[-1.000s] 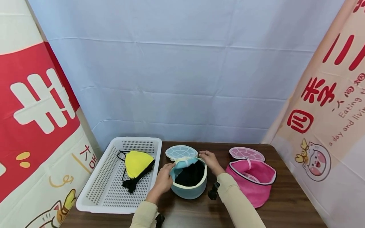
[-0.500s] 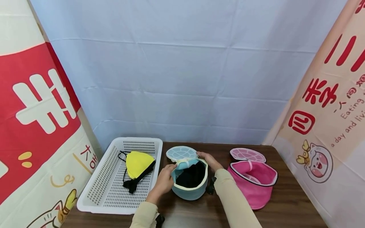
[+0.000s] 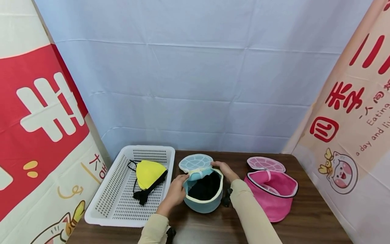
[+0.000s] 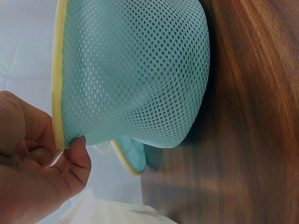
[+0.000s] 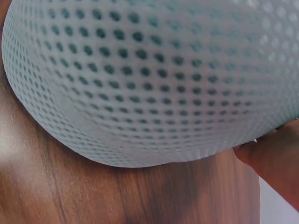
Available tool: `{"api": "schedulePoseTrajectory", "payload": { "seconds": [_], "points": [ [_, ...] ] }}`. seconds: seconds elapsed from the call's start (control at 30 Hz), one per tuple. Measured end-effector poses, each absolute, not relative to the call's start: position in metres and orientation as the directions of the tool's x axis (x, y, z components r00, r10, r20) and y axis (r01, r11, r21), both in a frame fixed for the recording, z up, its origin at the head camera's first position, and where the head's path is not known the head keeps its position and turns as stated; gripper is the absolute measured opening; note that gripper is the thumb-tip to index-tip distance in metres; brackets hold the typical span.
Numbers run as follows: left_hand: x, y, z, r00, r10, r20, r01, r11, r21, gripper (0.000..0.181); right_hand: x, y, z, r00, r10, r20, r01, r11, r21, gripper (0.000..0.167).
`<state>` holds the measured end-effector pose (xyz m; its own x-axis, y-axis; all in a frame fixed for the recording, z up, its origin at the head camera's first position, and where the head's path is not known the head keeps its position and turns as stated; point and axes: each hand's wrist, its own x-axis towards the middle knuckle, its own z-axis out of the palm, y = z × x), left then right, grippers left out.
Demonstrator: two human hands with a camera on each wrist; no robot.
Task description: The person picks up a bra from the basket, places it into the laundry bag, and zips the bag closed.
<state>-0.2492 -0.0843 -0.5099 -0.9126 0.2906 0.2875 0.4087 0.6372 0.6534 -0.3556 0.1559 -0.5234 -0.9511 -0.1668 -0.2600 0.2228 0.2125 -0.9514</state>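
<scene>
Your two forearms reach forward over the table [image 3: 313, 217] in pale sleeves [image 3: 254, 211], slanting inward toward each other, with your right hand [image 3: 226, 170] set a little farther out than your left hand [image 3: 175, 192]. Your left thumb and fingers pinch the yellow-edged rim of the blue mesh bag [image 3: 202, 206] at its left side; your right fingers reach in to its far right, by the blue lid [image 3: 196, 162], and you cannot tell from these views whether they close on the edge, since the bag hides most of them. You have two mesh bags in front of you, one blue and one pink mesh bag [image 3: 271, 208], each with one lid laid back behind it, the other being the pink lid [image 3: 266, 165]. There is one white basket [image 3: 153, 148] to your left, holding one yellow-and-black garment [image 3: 149, 173]. The blue bag stands upright on the table between your hands, its mouth facing up, with black fabric [image 3: 204, 188] inside; the pink one sits beyond your right forearm.
</scene>
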Motion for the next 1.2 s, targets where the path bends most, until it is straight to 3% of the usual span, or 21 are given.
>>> {"api": "schedulePoseTrajectory", "payload": {
  "seconds": [0.27, 0.53, 0.67, 0.83, 1.03, 1.2],
  "points": [
    [-0.249, -0.082, -0.507, -0.917, 0.289, 0.276, 0.399, 0.633, 0.663, 0.049, -0.355, 0.158, -0.522, -0.982, -0.103, -0.155, 0.134, 0.188, -0.973, 0.039],
    [-0.249, -0.083, -0.507, -0.931, 0.264, 0.253, 0.365, 0.636, 0.680, 0.050, -0.362, 0.158, -0.524, -0.998, -0.043, -0.041, 0.040, 0.031, -0.999, 0.033],
    [-0.249, -0.083, -0.506, -0.936, 0.256, 0.240, 0.350, 0.634, 0.689, 0.050, -0.364, 0.157, -0.520, -0.997, -0.021, -0.076, 0.078, -0.079, -0.994, 0.032],
    [-0.248, -0.083, -0.506, -0.941, 0.249, 0.229, 0.338, 0.633, 0.696, 0.050, -0.365, 0.157, -0.514, -0.989, -0.030, -0.142, 0.145, -0.239, -0.960, 0.008],
    [-0.249, -0.084, -0.508, -0.939, 0.245, 0.239, 0.342, 0.640, 0.688, 0.050, -0.365, 0.157, -0.508, -0.983, -0.058, -0.172, 0.182, -0.305, -0.935, 0.002],
    [-0.250, -0.084, -0.511, -0.939, 0.245, 0.243, 0.345, 0.647, 0.680, 0.050, -0.364, 0.158, -0.504, -0.977, -0.064, -0.205, 0.215, -0.312, -0.926, 0.040]
  ]
}}
